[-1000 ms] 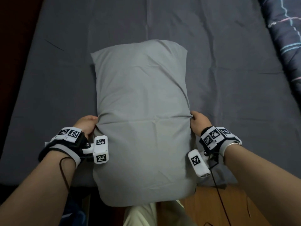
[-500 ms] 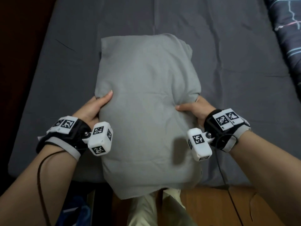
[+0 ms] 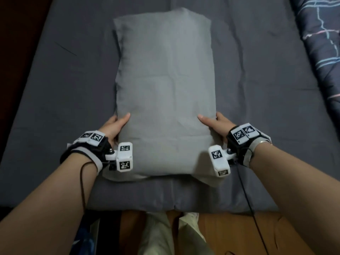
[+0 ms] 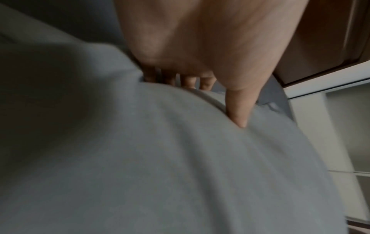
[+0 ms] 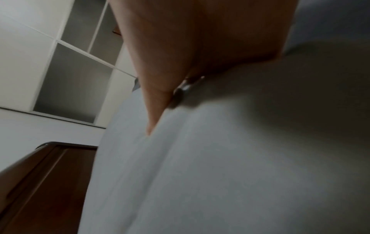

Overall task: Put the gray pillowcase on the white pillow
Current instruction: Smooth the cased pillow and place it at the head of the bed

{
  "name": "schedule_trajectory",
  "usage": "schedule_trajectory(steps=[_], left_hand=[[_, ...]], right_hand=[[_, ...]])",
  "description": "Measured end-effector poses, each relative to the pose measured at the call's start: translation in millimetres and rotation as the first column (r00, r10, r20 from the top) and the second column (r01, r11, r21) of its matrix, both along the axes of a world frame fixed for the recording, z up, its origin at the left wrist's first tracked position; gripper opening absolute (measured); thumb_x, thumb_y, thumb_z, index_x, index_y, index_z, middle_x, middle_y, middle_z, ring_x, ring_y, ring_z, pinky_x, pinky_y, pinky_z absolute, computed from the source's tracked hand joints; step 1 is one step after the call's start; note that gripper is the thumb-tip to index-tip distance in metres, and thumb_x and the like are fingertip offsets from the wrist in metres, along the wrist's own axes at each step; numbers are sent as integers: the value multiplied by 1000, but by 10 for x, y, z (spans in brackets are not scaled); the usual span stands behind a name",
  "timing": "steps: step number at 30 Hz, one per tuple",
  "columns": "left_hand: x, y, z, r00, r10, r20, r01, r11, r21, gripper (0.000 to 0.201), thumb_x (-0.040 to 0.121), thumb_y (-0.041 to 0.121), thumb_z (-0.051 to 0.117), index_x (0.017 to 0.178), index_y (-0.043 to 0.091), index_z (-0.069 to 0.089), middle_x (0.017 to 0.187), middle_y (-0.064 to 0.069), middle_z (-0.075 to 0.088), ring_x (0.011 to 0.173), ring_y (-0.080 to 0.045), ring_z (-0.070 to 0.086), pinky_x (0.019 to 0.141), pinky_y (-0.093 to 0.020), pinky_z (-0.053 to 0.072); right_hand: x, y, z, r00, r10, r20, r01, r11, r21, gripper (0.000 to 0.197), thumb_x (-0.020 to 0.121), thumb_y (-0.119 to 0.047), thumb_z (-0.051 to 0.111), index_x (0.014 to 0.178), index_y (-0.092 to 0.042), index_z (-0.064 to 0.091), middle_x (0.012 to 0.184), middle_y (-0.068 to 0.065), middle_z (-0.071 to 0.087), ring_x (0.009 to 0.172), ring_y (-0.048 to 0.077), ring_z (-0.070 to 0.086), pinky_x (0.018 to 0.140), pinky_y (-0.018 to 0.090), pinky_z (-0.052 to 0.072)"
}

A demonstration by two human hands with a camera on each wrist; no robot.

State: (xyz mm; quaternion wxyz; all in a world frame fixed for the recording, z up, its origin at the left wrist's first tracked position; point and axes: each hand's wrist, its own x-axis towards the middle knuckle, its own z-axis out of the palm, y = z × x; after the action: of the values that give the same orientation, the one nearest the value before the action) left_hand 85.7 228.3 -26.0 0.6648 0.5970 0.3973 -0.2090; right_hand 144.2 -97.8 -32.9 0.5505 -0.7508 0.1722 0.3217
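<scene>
the gray pillowcase [image 3: 165, 92] lies lengthwise on the bed [image 3: 64, 80], its far end pointing away from the person and its near, open end a little short of the bed's near edge, where a loose flap of cloth spills out flat at the right corner. it is filled out and plump along its whole length; the white pillow itself cannot be seen, so it looks fully covered. the left hand [image 3: 114, 126] holds the left edge of the pillowcase near its lower part, thumb laid on top of the cloth and the other fingers [image 4: 188, 82] tucked down beside and under the edge, which the left wrist view shows plainly. the right hand [image 3: 217, 124] mirrors it on the right edge, thumb on top and pressing into the fabric; the right wrist view is blurred and its other fingers are mostly hidden behind the bulge of cloth. both wrists carry black straps with white marker blocks. a dark patterned blanket [image 3: 323, 43] lies along the bed's right side, well apart from the pillowcase. the person's pale trousers [image 3: 165, 236] show below the near bed edge, over a wooden floor [image 3: 230, 232].
</scene>
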Motion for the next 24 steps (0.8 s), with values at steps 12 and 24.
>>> schedule_trajectory(steps=[12,24], left_hand=[[-1049,81,-556,978,128,-167,-107,986,127,84,58,83,49,112,21,64,81,-8,59,65,-23,53,70,-37,46],[-1490,-183,-35,999,11,32,-8,994,-112,46,90,38,55,129,13,54,127,-6,63,111,-17,61,101,-34,44]], right_hand=[[-1042,-226,-174,997,24,-80,-10,986,166,89,46,-44,90,124,-21,52,118,0,68,107,18,65,98,39,49],[-1666,51,-259,980,-186,64,179,978,108,34,78,7,65,111,0,60,82,1,70,69,8,69,67,24,56]])
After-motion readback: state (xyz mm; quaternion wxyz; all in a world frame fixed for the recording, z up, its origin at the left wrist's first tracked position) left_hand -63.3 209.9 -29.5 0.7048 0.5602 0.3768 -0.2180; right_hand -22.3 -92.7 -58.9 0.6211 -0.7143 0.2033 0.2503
